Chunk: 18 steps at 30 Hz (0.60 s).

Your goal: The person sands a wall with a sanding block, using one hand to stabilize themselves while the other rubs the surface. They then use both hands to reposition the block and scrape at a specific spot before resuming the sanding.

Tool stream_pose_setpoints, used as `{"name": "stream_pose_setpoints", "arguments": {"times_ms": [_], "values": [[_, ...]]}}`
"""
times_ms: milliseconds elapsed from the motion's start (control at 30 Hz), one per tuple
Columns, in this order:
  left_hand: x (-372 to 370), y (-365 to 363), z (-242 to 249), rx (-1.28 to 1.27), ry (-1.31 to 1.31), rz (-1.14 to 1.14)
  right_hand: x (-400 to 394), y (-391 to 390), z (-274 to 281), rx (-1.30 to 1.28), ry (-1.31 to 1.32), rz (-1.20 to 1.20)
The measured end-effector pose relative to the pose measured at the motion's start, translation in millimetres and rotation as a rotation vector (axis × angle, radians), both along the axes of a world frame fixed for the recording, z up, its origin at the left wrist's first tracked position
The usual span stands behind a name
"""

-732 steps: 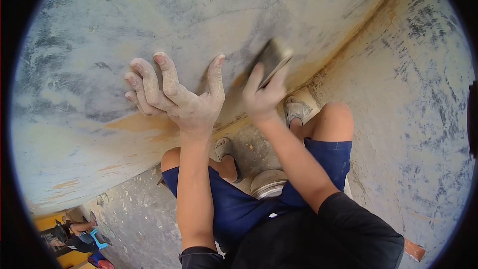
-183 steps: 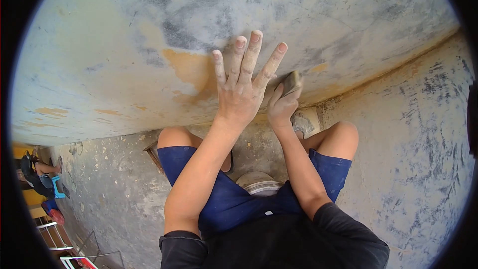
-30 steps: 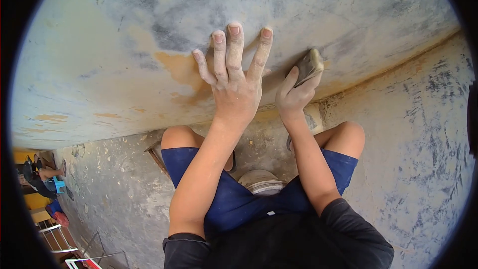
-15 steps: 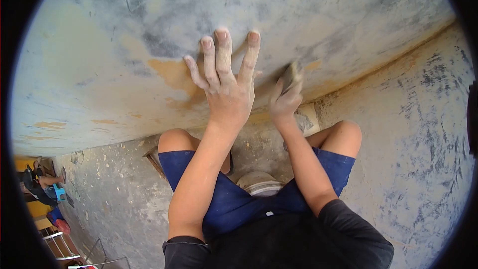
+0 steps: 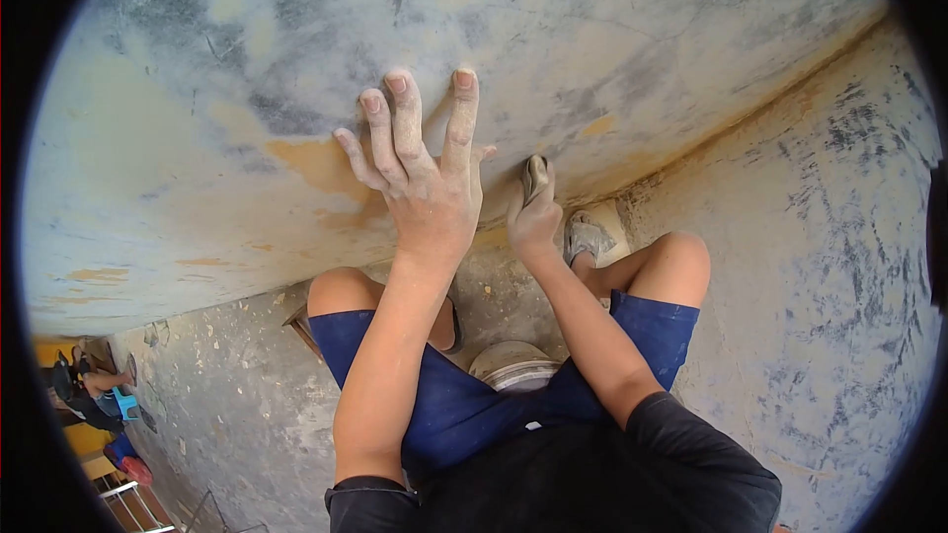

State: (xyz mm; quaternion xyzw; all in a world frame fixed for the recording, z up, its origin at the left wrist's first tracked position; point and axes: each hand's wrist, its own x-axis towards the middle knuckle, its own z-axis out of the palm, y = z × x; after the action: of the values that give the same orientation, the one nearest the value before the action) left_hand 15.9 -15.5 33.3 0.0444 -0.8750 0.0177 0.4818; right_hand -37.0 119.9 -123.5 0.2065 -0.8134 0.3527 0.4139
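Observation:
My left hand [image 5: 425,168], whitened with dust, lies with spread fingers against the patchy grey and tan wall [image 5: 553,39]. It holds nothing. To its right, my right hand [image 5: 535,212] grips a small, dark sanding pad [image 5: 535,178] close to the lower part of the wall. The pad's face toward the wall is hidden, so contact cannot be made out. An orange-tan patch [image 5: 316,163] shows on the wall beside my left fingers.
A white bucket [image 5: 518,373] stands between my legs on the stained floor [image 5: 237,375]. Another wall [image 5: 790,266] rises on the right. At the far left are a seated person [image 5: 99,380], a blue stool [image 5: 125,405] and a metal rack [image 5: 133,503].
My right hand has moved down and left with the pad. My left hand also appears further left, still spread on the wall, as the view has shifted slightly. My right foot shows more.

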Motion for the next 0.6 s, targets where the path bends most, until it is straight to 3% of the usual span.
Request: {"name": "stream_pose_setpoints", "arguments": {"times_ms": [67, 167, 267, 400, 467, 533, 600], "values": [[0, -1, 1, 0.004, 0.007, -0.021, 4, -7, -10, -0.132, -0.083, 0.010], [0, -2, 3, 0.026, 0.005, -0.038, -6, -20, 89, -0.272, 0.117, -0.023], [0, 0, 0, 0.025, 0.005, -0.030, -9, -20, 121, -0.376, 0.110, 0.044], [0, -2, 0, -0.010, -0.007, 0.001, -2, -18, 34, -0.222, 0.033, 0.081], [1, 0, 0, 0.000, -0.003, -0.011, 7, -18, 6, -0.260, -0.233, 0.116], [0, -1, 1, 0.008, 0.004, -0.020, 3, -19, 44, -0.244, -0.189, 0.123], [2, -2, 1, 0.000, -0.018, -0.009, -6, -21, 77, -0.443, 0.007, 0.085]]}}
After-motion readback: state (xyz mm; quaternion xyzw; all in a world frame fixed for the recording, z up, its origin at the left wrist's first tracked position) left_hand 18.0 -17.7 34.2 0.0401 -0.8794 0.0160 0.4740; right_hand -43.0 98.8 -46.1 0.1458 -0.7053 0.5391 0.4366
